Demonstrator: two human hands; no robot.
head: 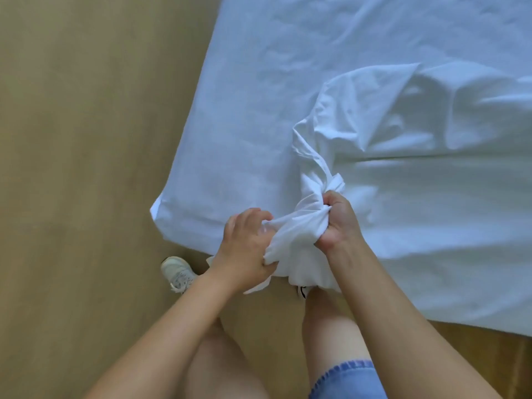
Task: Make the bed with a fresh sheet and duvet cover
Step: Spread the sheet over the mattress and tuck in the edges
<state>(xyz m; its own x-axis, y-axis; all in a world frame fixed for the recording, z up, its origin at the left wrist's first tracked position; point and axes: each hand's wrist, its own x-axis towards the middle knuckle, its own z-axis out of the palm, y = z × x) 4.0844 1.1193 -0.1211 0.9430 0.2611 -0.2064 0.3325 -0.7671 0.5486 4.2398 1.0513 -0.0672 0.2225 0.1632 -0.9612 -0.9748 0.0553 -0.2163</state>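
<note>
A bed covered by a smooth white sheet (259,110) fills the upper right, its corner pointing toward the lower left. On it lies a rumpled white duvet cover (431,125), spread to the right. Its near end is bunched into a twisted wad (296,240) at the bed's front edge. My left hand (247,249) grips the wad from the left, fingers curled into the cloth. My right hand (336,220) clenches the same wad from the right, fist closed round the fabric. Part of the cloth hangs down over the bed edge between my wrists.
Tan wooden floor (86,168) runs along the left side and in front of the bed. My legs, in denim shorts (345,381), stand at the bed's front edge, with a white sneaker (178,272) on the floor by the corner.
</note>
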